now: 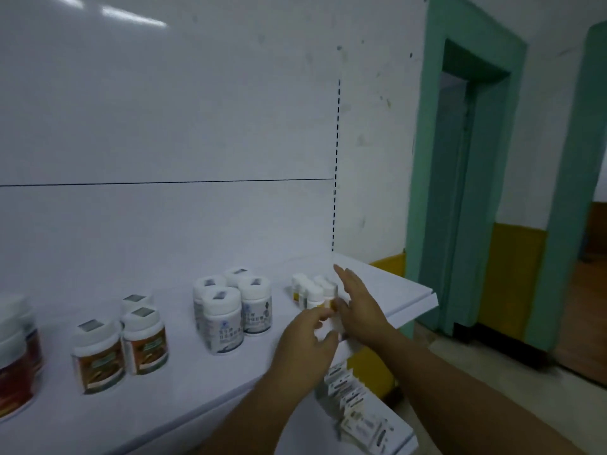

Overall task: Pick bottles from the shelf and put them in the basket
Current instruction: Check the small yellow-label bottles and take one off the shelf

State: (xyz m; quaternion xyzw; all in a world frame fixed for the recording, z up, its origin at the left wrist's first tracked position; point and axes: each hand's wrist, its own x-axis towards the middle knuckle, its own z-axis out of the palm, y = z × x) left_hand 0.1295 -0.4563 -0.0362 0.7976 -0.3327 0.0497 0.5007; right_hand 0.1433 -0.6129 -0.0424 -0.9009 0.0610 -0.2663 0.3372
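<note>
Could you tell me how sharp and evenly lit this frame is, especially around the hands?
Head view: dim, bluish light, with glare streaks on the back panel, top left; left hand, right hand and small bottles motion-blurred; red jars at the left edge soft; door frame leans from wide-angle distortion.

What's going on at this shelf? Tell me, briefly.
A person reaches with both bare hands for the cluster of small white-capped, yellow-labelled bottles at the right end of the white shelf. The right hand lies open beside the cluster. The left hand curls toward one bottle, but blur hides whether it grips. The bigger blue-labelled white bottles stand untouched. No basket is in view.
</note>
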